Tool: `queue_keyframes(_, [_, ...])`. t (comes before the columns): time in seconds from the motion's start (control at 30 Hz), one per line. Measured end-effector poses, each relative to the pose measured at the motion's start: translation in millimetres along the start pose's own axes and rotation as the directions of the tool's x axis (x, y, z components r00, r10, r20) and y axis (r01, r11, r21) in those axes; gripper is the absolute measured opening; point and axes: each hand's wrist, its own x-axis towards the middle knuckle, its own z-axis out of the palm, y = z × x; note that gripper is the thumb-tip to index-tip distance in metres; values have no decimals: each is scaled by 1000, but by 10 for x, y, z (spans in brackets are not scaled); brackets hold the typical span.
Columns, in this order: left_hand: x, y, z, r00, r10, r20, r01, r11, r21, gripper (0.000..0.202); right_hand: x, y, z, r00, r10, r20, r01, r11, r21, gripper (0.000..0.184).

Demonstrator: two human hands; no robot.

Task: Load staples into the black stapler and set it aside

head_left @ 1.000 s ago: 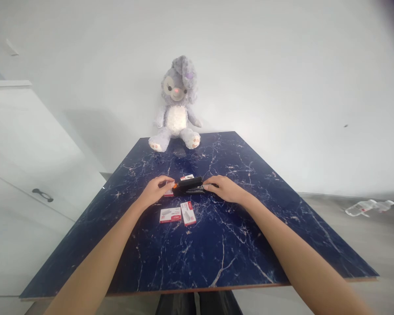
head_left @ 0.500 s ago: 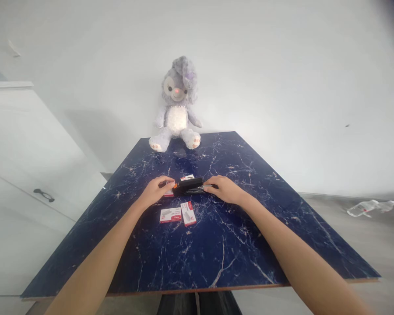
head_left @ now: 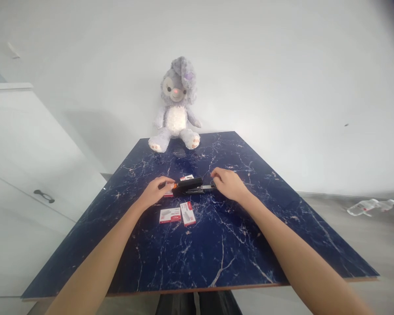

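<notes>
A black stapler with an orange part at its left end lies across the middle of the table. Its metal staple rail sticks out to the right. My left hand is closed on the stapler's left end, fingers and thumb at the orange part. Just past the rail's right end is my right hand, fingers curled and drawn together; whatever they may hold is hidden. Two white and red staple boxes, one lying sideways and one upright, are nearer to me. Another small box shows partly behind the stapler.
A grey plush toy sits at the far edge of the dark blue marbled table, against the wall. A white cabinet stands on the left. On the floor to the right lies a clear plastic bottle.
My right hand has risen and shifted slightly right from the stapler's right end, and more of the metal rail shows. My left hand and the boxes stay in place.
</notes>
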Motion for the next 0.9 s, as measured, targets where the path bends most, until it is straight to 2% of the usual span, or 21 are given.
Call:
queue_keyframes(0.07, [-17,30,-11,998,38,43,-38,999,16,33,8,33,-44,995,95,-11,-96,992,-84,24])
queue_keyframes(0.2, [-38,112,-7,990,90,104,-98,992,75,38,16,102,-74,977,175,119,-154,974,-168,16])
queue_keyframes(0.3, [-37,143,9,987,109,116,-121,987,103,40,19,131,-67,968,175,180,-154,980,-123,14])
queue_keyframes(0.47, [-29,90,17,987,109,118,-121,988,100,44,21,153,-12,975,133,176,-126,991,-52,15])
queue_keyframes(0.6, [-28,30,23,990,90,110,-102,989,106,44,14,117,93,975,115,193,-118,993,7,10])
queue_keyframes(0.9, [-5,1,41,989,93,112,-102,992,78,46,-1,10,233,979,152,136,-152,988,-7,15])
